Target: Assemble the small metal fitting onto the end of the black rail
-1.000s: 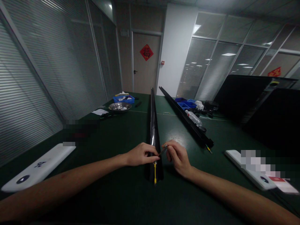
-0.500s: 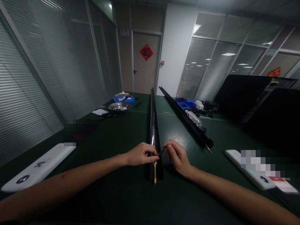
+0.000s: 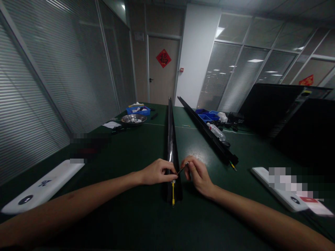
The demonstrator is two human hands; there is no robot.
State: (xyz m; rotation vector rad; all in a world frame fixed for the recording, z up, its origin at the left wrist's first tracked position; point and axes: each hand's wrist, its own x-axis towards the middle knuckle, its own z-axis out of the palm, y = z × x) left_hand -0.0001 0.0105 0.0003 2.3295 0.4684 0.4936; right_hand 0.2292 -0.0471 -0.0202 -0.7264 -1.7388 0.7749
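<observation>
A long black metal channel (image 3: 171,139) runs away from me along the green table. At its near end lies a short yellow wire (image 3: 173,193) with a ring lug at its tip. My left hand (image 3: 158,172) reaches over the channel from the left, thumb and fingers pinched together just above the wire's upper end; anything between them is hidden. On the right side, my right hand (image 3: 199,176) grips a slim metal tool (image 3: 181,169) between thumb and fingers. It slants down toward my left fingertips; its exact kind is unclear.
A second black channel (image 3: 209,132) lies at the right, near a plastic bottle (image 3: 216,131) and blue bins (image 3: 209,115). A steel bowl (image 3: 133,120) and a blue basket (image 3: 138,111) stand at the far left. White devices (image 3: 43,186) flank my arms. Dark panels rise at the right.
The top of the slim tool has swung slightly right and down with my right fingers. My left hand and the channel look unmoved.
</observation>
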